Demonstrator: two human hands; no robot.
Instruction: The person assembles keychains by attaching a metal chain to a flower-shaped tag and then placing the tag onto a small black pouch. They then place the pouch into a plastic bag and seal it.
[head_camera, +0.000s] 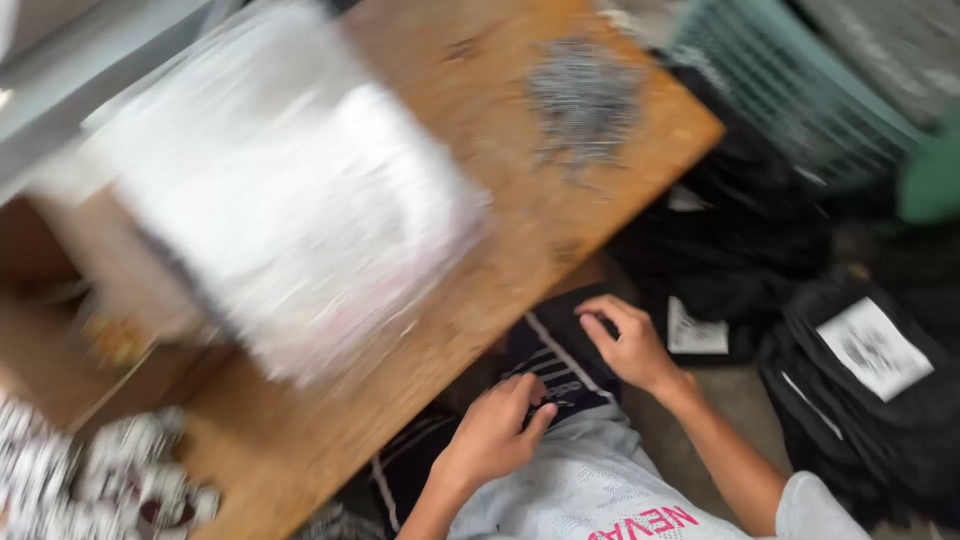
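Grey shirt front (590, 490) fills the bottom edge, nearest the camera; both forearms reach out from it toward a dark folded garment with white stripes (555, 365). That garment lies below the near edge of the wooden table (480, 300), in the gap between table and body, seemingly on the lap; what carries it is hidden.

Left hand (495, 430) rests on the garment's near-left part, fingers curled down, tips pressed to the cloth, thumb side toward the stripes. Grip state: fingers bent and bearing on fabric, maybe a pinch of a fold, but motion blur stops me calling it firmly. Right hand (625, 345) sits at the far-right corner, fingers hooked over the edge, thumb tucked under; looks like a pinch on the cloth edge.

Key relation: the garment lies between the two hands, long axis running diagonally from near-left to far-right, stripes roughly along that line. Each hand is on its own end; the right is further from the body, the left closer.

On the table: a blurred stack of clear plastic bags (290, 200) and a scatter of small grey metal bits (585, 100). Right of the table, black folded garments with white labels (860, 380) are piled on the floor, and a teal basket (790, 90) stands beyond them.
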